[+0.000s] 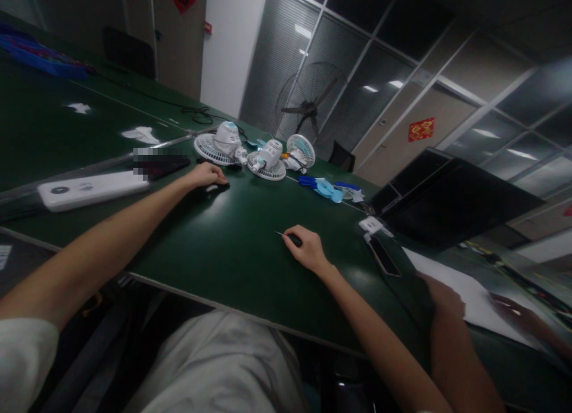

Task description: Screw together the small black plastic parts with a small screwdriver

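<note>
My left hand (208,174) reaches across the green table, its fingers curled together at a small black object (220,188) lying near the fans; what kind it is I cannot make out. Closer to me, my right hand (308,249) is closed around a screwdriver (295,240) with a dark handle, its thin metal shaft pointing left. Just beyond the left hand sit white fan heads: one fan (218,145) lies grille-down, a second fan (268,160) lies beside it, and a third fan (301,152) is tilted on its side.
Blue and white pieces (330,189) lie right of the fans. A white fan base (93,189) is at left, a blue tray (42,55) far left. Toward the right are a phone (383,255), a monitor (465,198), and another person's arms over white paper (473,294).
</note>
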The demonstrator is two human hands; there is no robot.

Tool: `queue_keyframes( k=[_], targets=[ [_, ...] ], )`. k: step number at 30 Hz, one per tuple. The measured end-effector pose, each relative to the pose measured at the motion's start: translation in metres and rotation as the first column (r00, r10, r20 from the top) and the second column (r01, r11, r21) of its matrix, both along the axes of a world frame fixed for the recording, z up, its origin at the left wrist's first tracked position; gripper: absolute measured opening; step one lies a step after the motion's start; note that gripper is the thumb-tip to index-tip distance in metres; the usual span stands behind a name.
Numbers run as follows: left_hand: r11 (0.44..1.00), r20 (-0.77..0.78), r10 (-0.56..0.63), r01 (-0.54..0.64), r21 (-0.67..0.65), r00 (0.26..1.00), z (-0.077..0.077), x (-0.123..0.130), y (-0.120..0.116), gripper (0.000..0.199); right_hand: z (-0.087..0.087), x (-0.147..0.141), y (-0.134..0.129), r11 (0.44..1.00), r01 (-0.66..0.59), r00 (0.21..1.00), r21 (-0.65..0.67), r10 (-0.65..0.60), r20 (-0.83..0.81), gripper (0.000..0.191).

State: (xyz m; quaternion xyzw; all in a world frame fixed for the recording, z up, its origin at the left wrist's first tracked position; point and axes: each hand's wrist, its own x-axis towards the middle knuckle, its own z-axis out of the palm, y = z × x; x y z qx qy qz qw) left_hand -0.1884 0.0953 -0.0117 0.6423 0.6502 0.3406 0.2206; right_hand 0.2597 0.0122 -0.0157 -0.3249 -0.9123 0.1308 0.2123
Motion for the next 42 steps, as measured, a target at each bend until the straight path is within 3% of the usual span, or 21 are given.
queue_keyframes(
  k=[5,10,15,25,42],
  targets=[
    [0.968,0.022,-0.250,0.250,-0.013,0.968,0.003,0.046,-0.008,0.027,0.001,-0.001,-0.001,1.000,0.005,1.000,0.013,-0.005,0.004,0.027],
    [0.828,0.021,-0.560,0.560,-0.011,0.828,0.000,0.114,-0.031,0.026,0.001,0.000,-0.001,1.000,0.005,1.000,0.019,-0.005,0.012,0.026],
    [0.713,-0.018,-0.701,0.701,0.021,0.713,0.000,0.154,-0.056,0.028,0.001,0.000,-0.002,0.999,0.016,1.000,0.036,-0.017,0.024,0.026],
    [0.653,-0.066,-0.750,0.753,0.076,0.658,-0.001,0.164,-0.067,0.025,0.000,0.000,-0.001,0.999,0.018,0.999,0.047,-0.020,0.034,0.026],
    [0.648,-0.107,-0.741,0.748,0.145,0.663,-0.002,0.169,-0.074,0.024,-0.003,0.002,0.001,0.998,-0.003,0.999,0.066,0.001,0.032,0.026]
  ],
)
